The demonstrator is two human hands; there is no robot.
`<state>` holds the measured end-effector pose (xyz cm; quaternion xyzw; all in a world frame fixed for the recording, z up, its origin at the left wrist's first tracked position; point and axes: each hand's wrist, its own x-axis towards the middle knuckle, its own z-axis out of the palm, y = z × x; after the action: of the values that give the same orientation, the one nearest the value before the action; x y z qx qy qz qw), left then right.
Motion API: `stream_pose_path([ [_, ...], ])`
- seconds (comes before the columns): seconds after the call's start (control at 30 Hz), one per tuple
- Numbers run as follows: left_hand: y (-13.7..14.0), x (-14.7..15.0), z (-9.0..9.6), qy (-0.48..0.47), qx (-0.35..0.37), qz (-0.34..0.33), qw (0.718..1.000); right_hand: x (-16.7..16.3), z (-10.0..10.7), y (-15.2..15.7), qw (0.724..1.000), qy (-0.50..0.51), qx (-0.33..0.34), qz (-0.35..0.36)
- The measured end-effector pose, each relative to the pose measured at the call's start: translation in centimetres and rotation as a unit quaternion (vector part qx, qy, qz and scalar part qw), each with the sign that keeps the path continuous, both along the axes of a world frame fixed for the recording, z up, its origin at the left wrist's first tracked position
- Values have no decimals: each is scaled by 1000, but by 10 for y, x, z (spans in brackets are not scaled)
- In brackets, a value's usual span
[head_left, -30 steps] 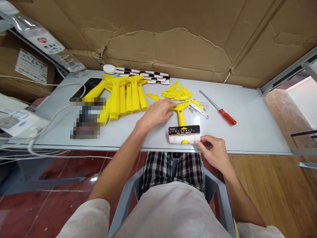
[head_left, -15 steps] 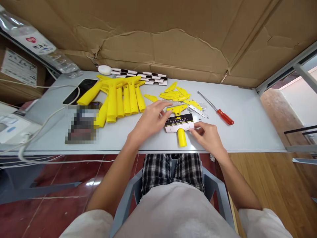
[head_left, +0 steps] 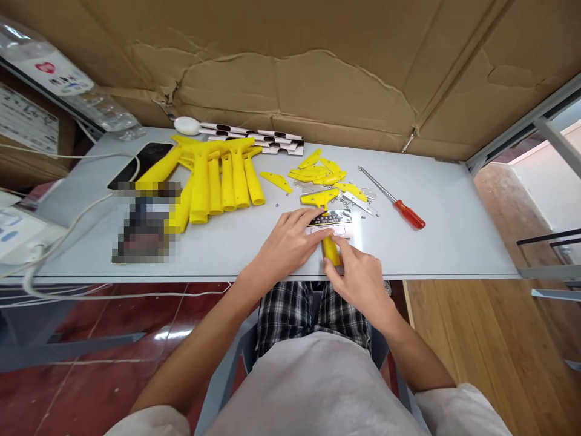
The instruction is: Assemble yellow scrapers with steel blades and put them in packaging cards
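A yellow scraper [head_left: 320, 198] lies on the table in front of me, its wide head pointing away. Around its neck sits a black and white printed card [head_left: 341, 220]. My left hand [head_left: 289, 241] pinches the card from the left, fingers across its top and thumb along its lower edge, covering part of it. With thumb and index finger, my right hand [head_left: 359, 274] grips the scraper's handle just below the card. Beyond the hands are loose yellow blade covers [head_left: 313, 174], metal blades [head_left: 361, 204] and small screws.
Several yellow scraper handles [head_left: 220, 181] are piled at the left, beside a pixelated object [head_left: 145, 224] and a black phone [head_left: 145, 160]. More printed cards [head_left: 276, 142] lie at the back near cardboard [head_left: 295, 79]. A red-handled screwdriver [head_left: 408, 214] rests at right.
My left hand has moved down onto the card. My right hand has shifted left from the card's right edge to the handle. The view has shifted slightly.
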<state>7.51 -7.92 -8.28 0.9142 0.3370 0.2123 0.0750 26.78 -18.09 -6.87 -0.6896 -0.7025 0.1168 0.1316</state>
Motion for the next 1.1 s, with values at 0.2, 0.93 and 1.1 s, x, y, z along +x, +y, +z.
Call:
stream_pose_path([
  [0.2,10,13,7,42,21,46,998,6,-2,-11,999,-7,2,37],
  [0.93,-20,-20,-15,-65,-43,108,991,65,-27,9,980,102,162,47],
  [1.1,-25,-23,-29,-13,-60,148,987,67,-37,19,991,50,58,113],
])
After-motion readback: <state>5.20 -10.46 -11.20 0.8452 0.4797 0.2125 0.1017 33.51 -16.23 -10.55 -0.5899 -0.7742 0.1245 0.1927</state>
